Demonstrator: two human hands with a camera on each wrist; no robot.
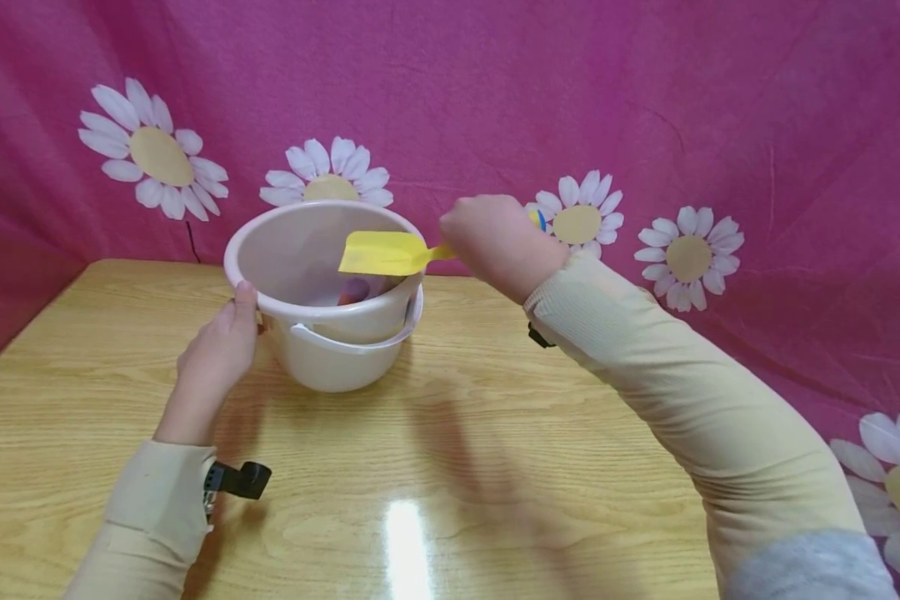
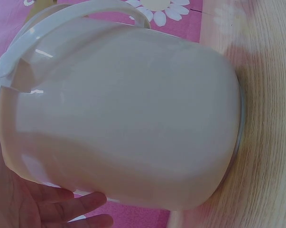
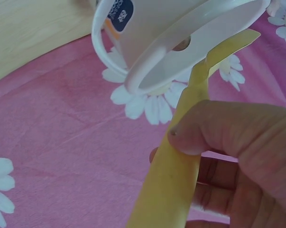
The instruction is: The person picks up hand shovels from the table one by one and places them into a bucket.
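A white bucket (image 1: 333,362) stands upright on the table, its bail handle (image 1: 352,343) hanging down at the front. My left hand (image 1: 221,346) holds the bucket's rim at the left, thumb on top and fingers against the outer wall, as the left wrist view shows. My right hand (image 1: 498,242) grips the handle of a yellow toy shovel (image 3: 169,185). The shovel's blade (image 1: 382,252) reaches over the right side of the bucket's opening. Inside the bucket lies a purple and red-orange thing (image 1: 354,290), mostly hidden by the front rim.
The wooden table (image 1: 330,500) extends around the bucket. Behind it hangs a pink cloth (image 1: 457,100) with large white daisies. A dark blue label (image 3: 120,15) is on the bucket's far side. Black camera mounts (image 1: 243,481) sit at the wrists.
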